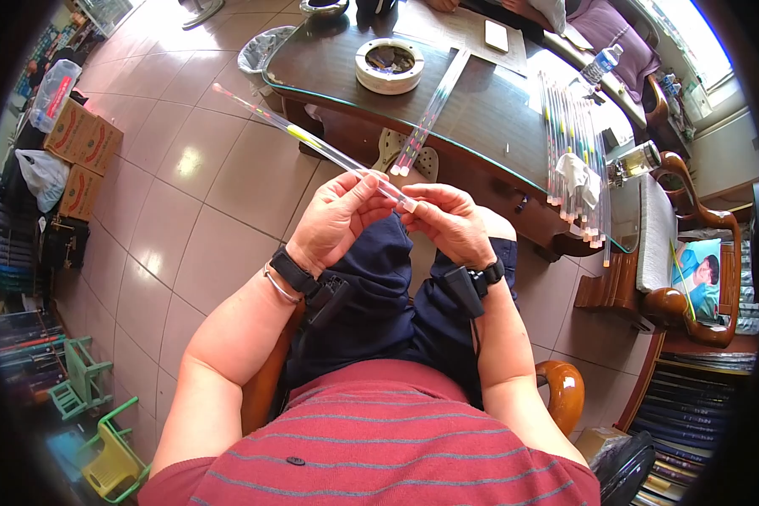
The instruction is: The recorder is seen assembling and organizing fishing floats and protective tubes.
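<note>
A long clear plastic tube (316, 144), with a thin yellow-and-pink stick showing inside, slants from the far left toward my lap. My left hand (336, 215) is closed round its lower part. At the near end, my right hand (449, 221) pinches the pale pinkish cap (409, 205) between thumb and fingers. Whether the cap is loose or seated I cannot tell. Just beyond my hands, similar clear tubes (433, 111) lie side by side, overhanging the table edge. A row of several more tubes (557, 126) rests at the table's right, with a crumpled white tissue (578, 179) on top.
The dark glass-topped table (329, 72) holds a round ashtray (389, 66) and a water bottle (600, 62). A lined bin (266, 46) stands at its left end. Wooden chair (708, 244) at right; cardboard boxes (84, 139) and small stools (110, 455) at left. Another person's hand (524, 10) shows across the table.
</note>
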